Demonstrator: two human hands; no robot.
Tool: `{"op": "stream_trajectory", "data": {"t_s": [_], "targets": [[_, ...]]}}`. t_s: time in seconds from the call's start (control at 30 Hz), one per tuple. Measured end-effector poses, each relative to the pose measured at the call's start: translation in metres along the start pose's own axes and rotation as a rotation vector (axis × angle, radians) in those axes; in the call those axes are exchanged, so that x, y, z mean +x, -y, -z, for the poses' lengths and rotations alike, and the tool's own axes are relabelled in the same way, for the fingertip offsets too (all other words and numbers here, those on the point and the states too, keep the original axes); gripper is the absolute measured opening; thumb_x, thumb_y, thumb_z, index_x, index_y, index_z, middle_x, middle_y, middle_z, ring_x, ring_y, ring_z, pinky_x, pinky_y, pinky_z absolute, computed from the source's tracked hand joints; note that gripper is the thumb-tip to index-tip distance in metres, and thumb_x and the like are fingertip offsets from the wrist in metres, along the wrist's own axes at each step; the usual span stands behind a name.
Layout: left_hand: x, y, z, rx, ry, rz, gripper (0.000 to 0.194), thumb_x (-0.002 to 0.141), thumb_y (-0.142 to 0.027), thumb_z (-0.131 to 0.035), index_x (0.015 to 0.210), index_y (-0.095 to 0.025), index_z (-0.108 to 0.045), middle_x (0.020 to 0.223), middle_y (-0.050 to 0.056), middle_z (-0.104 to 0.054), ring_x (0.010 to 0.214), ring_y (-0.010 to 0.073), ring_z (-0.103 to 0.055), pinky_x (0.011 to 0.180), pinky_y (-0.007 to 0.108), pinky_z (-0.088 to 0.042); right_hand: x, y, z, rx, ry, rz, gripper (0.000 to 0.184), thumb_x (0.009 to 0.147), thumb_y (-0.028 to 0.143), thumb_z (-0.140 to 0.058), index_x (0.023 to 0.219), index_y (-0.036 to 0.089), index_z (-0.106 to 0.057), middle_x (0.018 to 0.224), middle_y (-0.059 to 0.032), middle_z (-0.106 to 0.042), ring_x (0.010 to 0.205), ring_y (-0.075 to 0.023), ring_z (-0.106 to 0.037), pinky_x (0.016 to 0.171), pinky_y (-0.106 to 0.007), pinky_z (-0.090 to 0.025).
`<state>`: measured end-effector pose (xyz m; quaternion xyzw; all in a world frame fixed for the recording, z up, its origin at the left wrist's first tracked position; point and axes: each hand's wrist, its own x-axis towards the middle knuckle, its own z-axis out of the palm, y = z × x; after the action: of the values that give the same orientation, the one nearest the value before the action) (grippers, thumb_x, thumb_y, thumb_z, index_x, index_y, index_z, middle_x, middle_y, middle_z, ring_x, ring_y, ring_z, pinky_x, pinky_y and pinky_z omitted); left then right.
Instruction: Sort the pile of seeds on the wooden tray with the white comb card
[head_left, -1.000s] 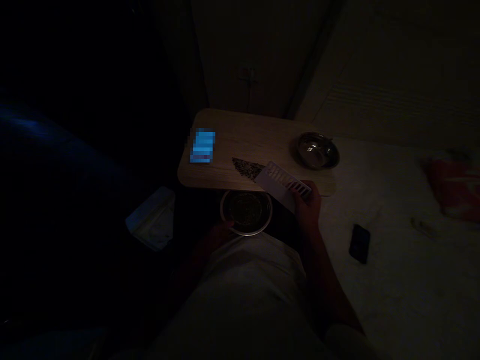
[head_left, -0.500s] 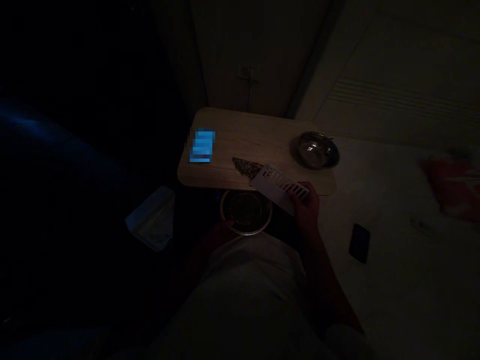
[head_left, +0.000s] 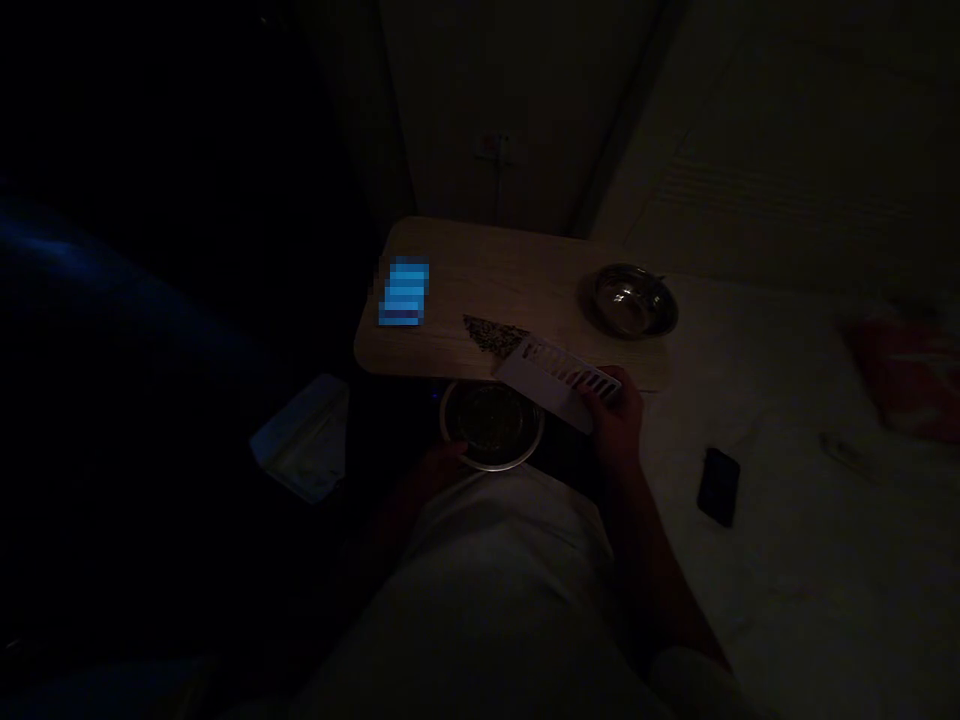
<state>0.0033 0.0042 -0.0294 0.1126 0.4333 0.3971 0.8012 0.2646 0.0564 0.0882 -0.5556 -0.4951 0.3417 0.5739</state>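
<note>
Small grains [head_left: 491, 337] are lying in a tapering patch on the wooden surface [head_left: 517, 270], near its front edge, and the slotted white sheet [head_left: 547, 380] is meeting the patch at its right end. The right hand [head_left: 616, 420] is clamping the other end of that sheet, thumb on top, while the left hand [head_left: 442, 462] is gripping the near left rim of the round bowl [head_left: 491, 420], which is sitting just below the front edge (its contents are looking too dark to make out). The hands are staying well apart. A shiny bowl [head_left: 634, 302] is resting toward the right end of the surface, a blurred blue rectangle [head_left: 405, 293] is glowing at the left end, and a dark phone [head_left: 718, 487] is lying on the pale cloth [head_left: 787, 550] to the right
</note>
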Motion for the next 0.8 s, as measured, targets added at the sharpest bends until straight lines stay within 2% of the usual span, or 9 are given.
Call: {"op": "stream_trajectory", "data": {"t_s": [0.13,0.2,0.27,0.4,0.63,0.8], "targets": [[-0.005,-0.001,0.000,0.029,-0.022,0.005,0.017,0.065,-0.029,-0.079,0.078,-0.019,-0.076,0.097,0.009,-0.079,0.121,0.0411,-0.062,0.104,0.047,-0.047,0.004,-0.001,0.001,0.068,-0.208,0.041,0.022,0.075,0.030,-0.074,0.086,0.021,-0.058,0.079,0.0018,-0.064,0.070,-0.0132,-0.057,0.068,-0.027,-0.045],[-0.006,-0.001,0.000,0.049,-0.048,-0.033,0.012,0.065,-0.027,-0.079,0.074,-0.021,-0.074,0.091,0.008,-0.079,0.120,0.0404,-0.063,0.106,0.048,-0.045,0.004,-0.001,0.000,0.048,-0.195,0.047,0.021,0.075,0.030,-0.073,0.086,0.020,-0.058,0.079,0.0019,-0.063,0.070,-0.0133,-0.056,0.069,-0.027,-0.045],[-0.005,-0.001,0.002,0.062,-0.060,-0.043,0.013,0.064,-0.027,-0.079,0.073,-0.021,-0.073,0.084,0.009,-0.079,0.115,0.0399,-0.065,0.106,0.049,-0.044,0.002,0.000,-0.004,0.005,-0.108,0.034,0.021,0.076,0.032,-0.072,0.086,0.020,-0.059,0.077,0.0023,-0.062,0.069,-0.0132,-0.055,0.067,-0.026,-0.044],[0.000,0.001,0.001,0.066,-0.046,-0.032,0.021,0.064,-0.030,-0.080,0.081,-0.018,-0.074,0.089,0.011,-0.079,0.113,0.0386,-0.067,0.106,0.050,-0.044,0.001,-0.003,-0.015,-0.023,0.014,-0.006,0.019,0.078,0.033,-0.070,0.087,0.021,-0.059,0.075,0.0029,-0.060,0.068,-0.0132,-0.053,0.064,-0.025,-0.042],[-0.011,-0.005,-0.012,0.044,0.009,-0.065,0.029,0.066,-0.031,-0.081,0.092,-0.021,-0.073,0.096,0.009,-0.079,0.120,0.0353,-0.064,0.107,0.046,-0.044,0.012,-0.007,-0.024,-0.043,-0.109,0.077,0.014,0.080,0.028,-0.067,0.088,0.020,-0.059,0.080,0.0019,-0.062,0.074,-0.0137,-0.056,0.071,-0.027,-0.045],[-0.017,-0.007,-0.014,0.070,-0.006,-0.058,0.027,0.068,-0.031,-0.080,0.092,-0.020,-0.074,0.097,0.011,-0.079,0.121,0.0377,-0.063,0.107,0.049,-0.044,0.013,-0.002,-0.023,-0.036,-0.173,0.096,0.016,0.081,0.030,-0.066,0.090,0.021,-0.058,0.086,-0.0009,-0.067,0.078,-0.0158,-0.061,0.076,-0.030,-0.049]]}}
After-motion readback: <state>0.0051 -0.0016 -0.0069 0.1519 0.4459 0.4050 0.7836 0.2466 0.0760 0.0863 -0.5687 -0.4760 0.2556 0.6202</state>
